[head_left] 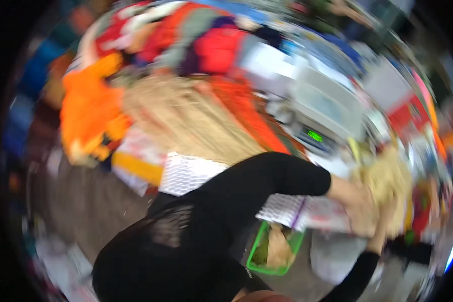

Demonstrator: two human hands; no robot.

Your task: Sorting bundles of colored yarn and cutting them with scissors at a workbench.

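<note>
both hands, the left hand (360, 214) and the right hand (382, 226), were closed on a yellow fluffy bundle (385, 183), held up with the green basket (274, 249) below and left of the grip, already holding some tan stuff.

Both black-sleeved arms reach right, left hand (360, 204) and right hand (387, 221) together, blurred.

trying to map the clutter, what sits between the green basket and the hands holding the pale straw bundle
In the head view, a white patterned sheet with a purple edge lies between the green basket and the hands on the straw bundle.
</note>
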